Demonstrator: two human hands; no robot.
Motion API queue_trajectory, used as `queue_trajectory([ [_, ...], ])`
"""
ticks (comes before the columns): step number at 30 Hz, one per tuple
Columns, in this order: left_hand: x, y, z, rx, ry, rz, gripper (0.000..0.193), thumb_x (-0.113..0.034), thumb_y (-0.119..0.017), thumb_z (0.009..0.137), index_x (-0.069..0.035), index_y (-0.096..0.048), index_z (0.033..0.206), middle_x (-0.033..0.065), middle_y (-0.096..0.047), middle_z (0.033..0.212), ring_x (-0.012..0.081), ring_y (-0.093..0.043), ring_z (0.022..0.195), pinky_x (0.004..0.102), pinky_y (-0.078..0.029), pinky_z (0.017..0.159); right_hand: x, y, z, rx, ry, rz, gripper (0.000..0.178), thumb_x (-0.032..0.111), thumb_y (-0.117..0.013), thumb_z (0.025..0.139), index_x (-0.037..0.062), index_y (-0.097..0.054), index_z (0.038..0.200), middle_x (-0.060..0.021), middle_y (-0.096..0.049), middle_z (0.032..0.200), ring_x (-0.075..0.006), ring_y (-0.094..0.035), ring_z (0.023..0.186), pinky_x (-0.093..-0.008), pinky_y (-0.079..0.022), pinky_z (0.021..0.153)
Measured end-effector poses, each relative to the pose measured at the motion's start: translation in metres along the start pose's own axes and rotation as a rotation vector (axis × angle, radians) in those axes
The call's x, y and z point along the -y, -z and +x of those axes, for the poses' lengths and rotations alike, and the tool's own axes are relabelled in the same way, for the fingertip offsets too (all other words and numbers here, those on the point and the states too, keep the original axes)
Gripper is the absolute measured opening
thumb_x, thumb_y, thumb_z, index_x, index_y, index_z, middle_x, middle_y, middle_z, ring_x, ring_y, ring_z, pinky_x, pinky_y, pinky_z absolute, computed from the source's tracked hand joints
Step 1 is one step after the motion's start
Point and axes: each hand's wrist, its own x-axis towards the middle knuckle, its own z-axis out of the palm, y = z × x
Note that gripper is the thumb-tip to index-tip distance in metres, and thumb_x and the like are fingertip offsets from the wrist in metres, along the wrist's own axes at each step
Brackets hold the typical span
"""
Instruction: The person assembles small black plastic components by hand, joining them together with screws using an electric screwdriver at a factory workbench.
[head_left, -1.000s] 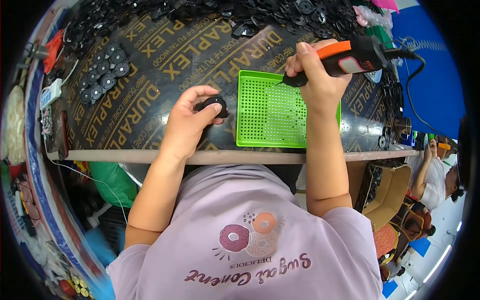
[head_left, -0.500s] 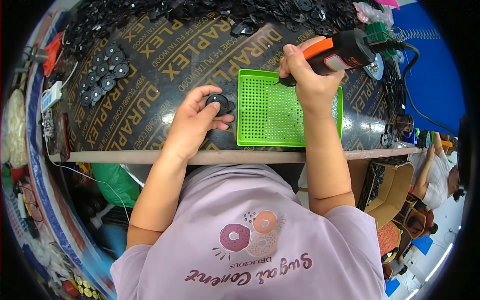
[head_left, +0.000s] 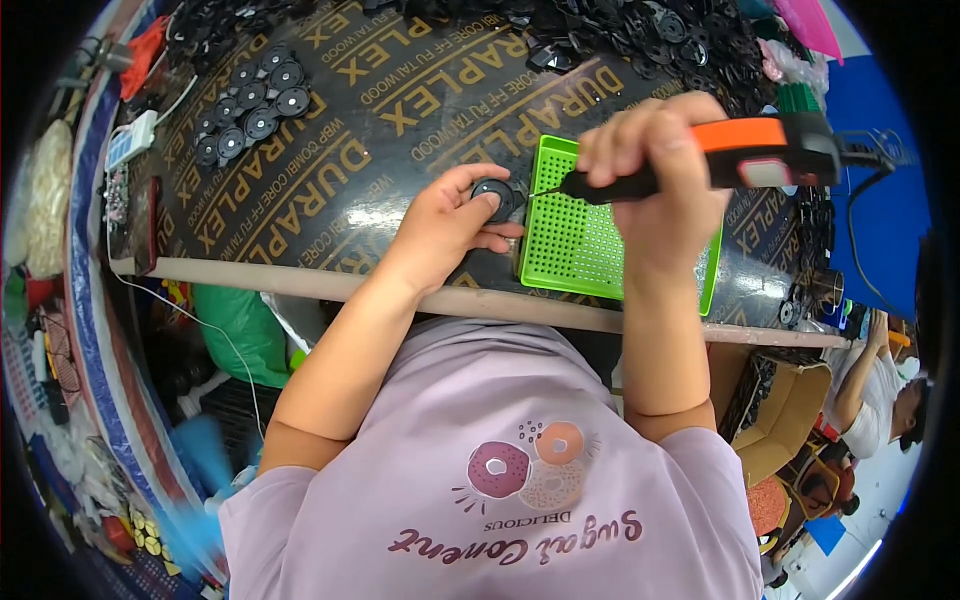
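My left hand (head_left: 450, 222) pinches a round black plastic part (head_left: 492, 200) just above the dark table, left of a green perforated tray (head_left: 565, 291). In my right hand (head_left: 662, 165) is an orange and black electric screwdriver (head_left: 745, 150), gripped near its front and lying almost level over the tray. Its thin bit points left and its tip is close to the edge of the round part; I cannot tell whether they touch. Many small pale screws seem to sit in the tray's holes, partly hidden by my right hand and forearm.
A cluster of round black assemblies (head_left: 262, 122) lies at the left of the table. Heaped black plastic parts (head_left: 660, 40) fill the far side. The screwdriver's cord (head_left: 852, 215) hangs at the right. Below the table's right edge stands an open cardboard box (head_left: 790, 405); a co-worker sits beyond.
The screwdriver has swung from tilted down over the tray to nearly level, its bit now beside the round part. My left hand still holds that part. The whole view has shifted.
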Motion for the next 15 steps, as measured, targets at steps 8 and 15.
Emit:
queue_trajectory([
  [8, 0.0, 0.0, 0.0, -0.016, 0.009, -0.018, 0.027, -0.005, -0.05, 0.094, 0.0, -0.05, 0.121, 0.0107, -0.063, 0.097, 0.0196, -0.069, 0.079, 0.0257, -0.057, 0.063, -0.022, -0.014, -0.006, 0.116, 0.053, -0.282, 0.015, -0.004, -0.057, 0.084, 0.0043, -0.045, 0.084, -0.0086, -0.051, 0.061, -0.0172, -0.052, 0.049, -0.0346, -0.048, 0.054],
  [15, 0.003, 0.004, 0.003, 0.009, 0.01, -0.008, 0.025, -0.004, -0.05, 0.094, 0.0, -0.051, 0.119, 0.0122, -0.064, 0.101, 0.0188, -0.069, 0.079, 0.026, -0.057, 0.063, -0.026, -0.017, -0.008, 0.144, 0.057, -0.304, 0.019, -0.01, -0.057, 0.082, 0.0048, -0.044, 0.084, -0.0078, -0.054, 0.064, -0.0148, -0.054, 0.05, -0.0332, -0.048, 0.054],
])
